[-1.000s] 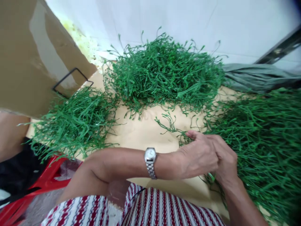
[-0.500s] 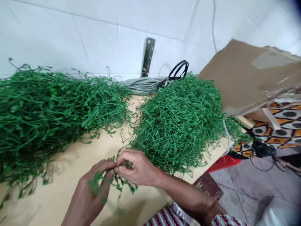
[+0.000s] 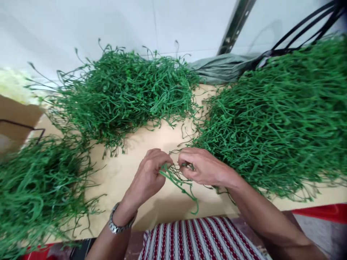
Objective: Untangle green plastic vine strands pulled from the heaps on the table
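Observation:
My left hand (image 3: 149, 173), with a metal watch (image 3: 119, 222) on its wrist, is closed on a few thin green stems with small budded tips (image 3: 185, 191). These stems hang down to the right, below the fingers. Close beside it, my right hand (image 3: 206, 168) pinches thin stems as well, their ends partly hidden by the fingers. A narrow gap crossed by fine stems separates the two hands. Behind my right hand lies a large heap of the same green stems (image 3: 279, 130).
Another stem heap (image 3: 124, 94) lies along the white tiled wall, and one more (image 3: 40, 187) at the left. A cardboard box (image 3: 16, 112) stands beyond that. Grey-green cloth (image 3: 222, 68) and a black-handled bag (image 3: 306, 27) sit at the back of the pale tabletop (image 3: 114, 180).
My view has swung left, bringing in the left heap and the cardboard box there. The right-hand cardboard and patterned fabric have left view. My hands, together before, are slightly apart.

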